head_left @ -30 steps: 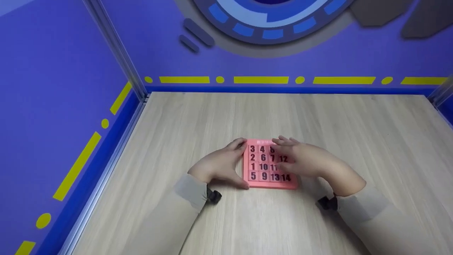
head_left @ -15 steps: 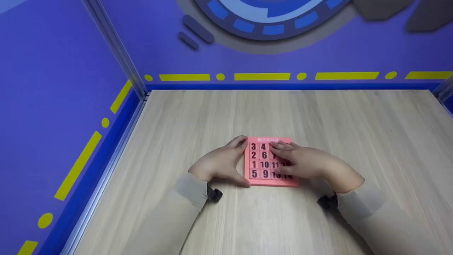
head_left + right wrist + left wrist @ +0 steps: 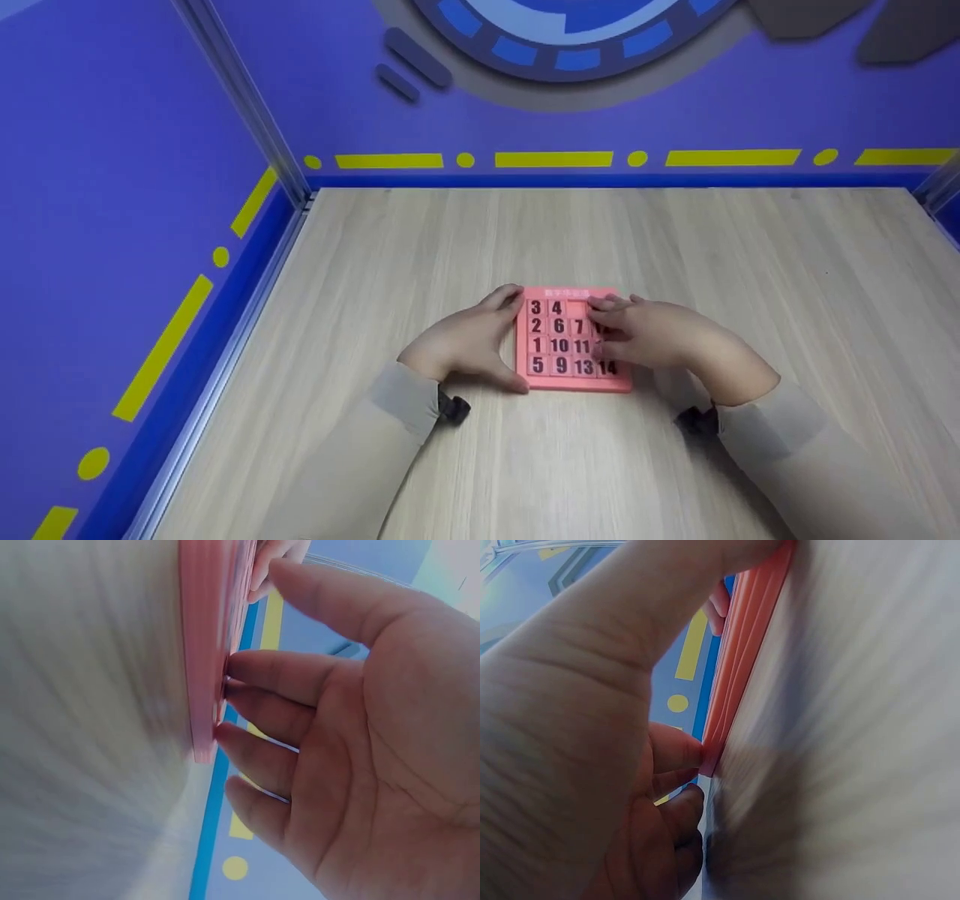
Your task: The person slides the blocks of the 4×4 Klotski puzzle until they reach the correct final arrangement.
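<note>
A pink sliding number puzzle [image 3: 559, 382] lies flat on the table, numbered tiles inside its raised frame. My left hand [image 3: 469, 345] holds its left side, thumb at the near corner and fingers at the far corner. In the left wrist view, those fingers [image 3: 676, 748] press the end of the pink frame. Over the puzzle's right part is my right hand [image 3: 660, 337], its fairly straight fingertips touching the tiles. The top row shows 3, 4 and a gap in the third column; the right column is mostly covered by that hand.
The pale wood-grain table [image 3: 480, 240] extends around the puzzle. A blue printed wall [image 3: 555, 127] stands behind it, another blue wall [image 3: 135, 187] on the left, joined by a metal post [image 3: 247, 97]. Black straps [image 3: 454, 410] circle both wrists.
The tile 8, visible in the top row's third column a second ago, has left that spot, where a gap now shows. My right fingers have shifted rightward; the left hand keeps its hold.
</note>
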`<action>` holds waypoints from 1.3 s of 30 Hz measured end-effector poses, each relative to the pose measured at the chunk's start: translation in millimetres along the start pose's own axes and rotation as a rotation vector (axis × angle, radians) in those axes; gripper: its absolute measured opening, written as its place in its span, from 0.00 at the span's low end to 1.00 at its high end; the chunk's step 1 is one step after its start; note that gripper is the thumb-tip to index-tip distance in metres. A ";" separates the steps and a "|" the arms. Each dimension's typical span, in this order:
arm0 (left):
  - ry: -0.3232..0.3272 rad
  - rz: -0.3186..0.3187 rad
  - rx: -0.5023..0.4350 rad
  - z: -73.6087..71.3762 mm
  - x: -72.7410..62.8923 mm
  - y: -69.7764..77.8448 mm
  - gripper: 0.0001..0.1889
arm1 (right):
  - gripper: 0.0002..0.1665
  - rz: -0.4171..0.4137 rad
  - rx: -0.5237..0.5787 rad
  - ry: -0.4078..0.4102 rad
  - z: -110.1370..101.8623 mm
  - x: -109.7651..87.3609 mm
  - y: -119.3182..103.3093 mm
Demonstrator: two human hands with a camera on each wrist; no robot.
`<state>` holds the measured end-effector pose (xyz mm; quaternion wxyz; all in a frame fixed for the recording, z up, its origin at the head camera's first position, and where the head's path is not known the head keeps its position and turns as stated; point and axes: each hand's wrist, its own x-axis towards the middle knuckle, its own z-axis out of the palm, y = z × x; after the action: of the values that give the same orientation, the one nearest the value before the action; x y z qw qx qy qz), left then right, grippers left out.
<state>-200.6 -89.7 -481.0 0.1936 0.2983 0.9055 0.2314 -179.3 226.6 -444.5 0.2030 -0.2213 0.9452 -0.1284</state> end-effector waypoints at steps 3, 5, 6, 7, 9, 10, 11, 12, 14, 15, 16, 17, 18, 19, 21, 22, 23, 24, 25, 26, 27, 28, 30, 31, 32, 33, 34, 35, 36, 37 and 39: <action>0.001 0.002 -0.002 -0.5 -0.1 -0.1 0.80 | 0.42 0.013 -0.024 0.021 -0.8 -0.4 -3.8; 0.004 0.004 -0.006 -0.5 -0.2 -0.1 0.80 | 0.40 0.021 -0.044 0.035 -0.7 -0.3 -5.5; 0.004 0.006 -0.008 -0.5 -0.2 -0.2 0.80 | 0.39 0.024 -0.054 0.042 -0.5 -0.1 -6.2; 0.005 0.008 -0.008 -0.4 -0.1 -0.3 0.80 | 0.39 0.027 -0.060 0.048 -0.4 0.0 -6.8; 0.005 0.010 -0.009 -0.7 0.0 -0.2 0.79 | 0.38 0.027 -0.073 0.063 -0.3 0.4 -6.7; 0.004 0.011 -0.010 -0.7 0.2 -0.2 0.79 | 0.38 0.020 -0.078 0.073 -0.1 0.7 -6.2; 0.003 0.013 -0.010 -0.8 0.4 -0.1 0.79 | 0.37 0.005 -0.083 0.091 0.1 1.4 -5.2; 0.002 0.013 -0.009 -1.1 0.6 -0.1 0.79 | 0.37 -0.013 -0.087 0.112 0.0 2.2 -4.5; 0.001 0.016 -0.003 -1.8 1.2 0.1 0.80 | 0.37 -0.045 -0.093 0.159 -0.4 4.2 -2.6; 0.000 0.017 0.000 -2.1 1.3 0.3 0.80 | 0.38 -0.064 -0.091 0.180 -0.5 5.5 -1.9; -0.001 0.017 0.004 -2.5 1.4 0.4 0.80 | 0.39 -0.080 -0.081 0.191 -0.7 7.2 -1.3; -0.003 0.016 0.007 -2.8 1.5 0.5 0.80 | 0.40 -0.095 -0.065 0.195 -1.0 8.7 -1.0; -0.004 0.014 0.011 -2.9 1.5 0.6 0.80 | 0.42 -0.109 -0.049 0.189 -1.1 10.0 -0.9; -0.005 0.012 0.012 -3.0 1.4 0.7 0.80 | 0.44 -0.119 -0.034 0.172 -0.8 11.5 -0.8; -0.009 0.005 0.012 -3.0 1.0 1.1 0.80 | 0.48 -0.145 0.000 0.125 0.4 14.3 -0.8; -0.011 0.003 0.015 -2.8 0.9 1.3 0.80 | 0.50 -0.155 0.016 0.095 1.2 15.7 -0.7; -0.013 0.003 0.015 -2.6 0.9 1.6 0.79 | 0.51 -0.163 0.028 0.068 2.3 16.8 -0.6; -0.014 0.004 0.016 -2.4 0.9 2.0 0.79 | 0.53 -0.169 0.036 0.043 3.7 18.0 -0.3; -0.018 0.005 0.016 -2.2 0.8 2.3 0.79 | 0.54 -0.168 0.042 0.018 5.2 19.0 0.0; -0.020 0.005 0.019 -2.0 0.8 2.6 0.78 | 0.54 -0.169 0.047 -0.002 6.6 19.7 0.3; -0.023 0.005 0.022 -1.9 0.8 2.8 0.78 | 0.55 -0.172 0.053 -0.018 7.8 20.3 0.8; -0.024 0.006 0.023 -1.9 0.9 2.9 0.78 | 0.55 -0.172 0.052 -0.028 8.8 20.8 1.1; -0.026 0.006 0.021 -1.9 1.2 2.9 0.78 | 0.55 -0.169 0.048 -0.035 9.9 21.1 1.8; -0.025 0.007 0.023 -1.9 1.4 2.7 0.78 | 0.55 -0.167 0.044 -0.035 10.0 20.9 2.0; -0.023 0.008 0.023 -2.0 1.5 2.4 0.78 | 0.54 -0.166 0.042 -0.032 9.9 20.8 1.9; -0.021 0.009 0.021 -2.1 1.6 2.1 0.78 | 0.54 -0.164 0.040 -0.027 9.6 20.6 1.7; -0.018 0.011 0.020 -2.2 1.6 1.8 0.78 | 0.53 -0.163 0.035 -0.022 9.2 20.5 1.5; -0.017 0.012 0.020 -2.2 1.5 1.6 0.78 | 0.53 -0.162 0.033 -0.020 8.8 20.4 1.2; -0.015 0.013 0.019 -2.2 1.3 1.4 0.78 | 0.52 -0.160 0.030 -0.019 8.3 20.3 0.7; -0.013 0.014 0.018 -2.2 1.1 1.3 0.79 | 0.52 -0.156 0.028 -0.020 7.6 20.0 0.5; -0.009 0.013 0.012 -2.0 0.4 1.1 0.79 | 0.50 -0.155 0.029 -0.023 6.2 19.7 0.0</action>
<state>-201.4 -89.3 -478.8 0.1945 0.3064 0.9041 0.2258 -192.8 216.4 -456.4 0.2062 -0.2922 0.9210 -0.1546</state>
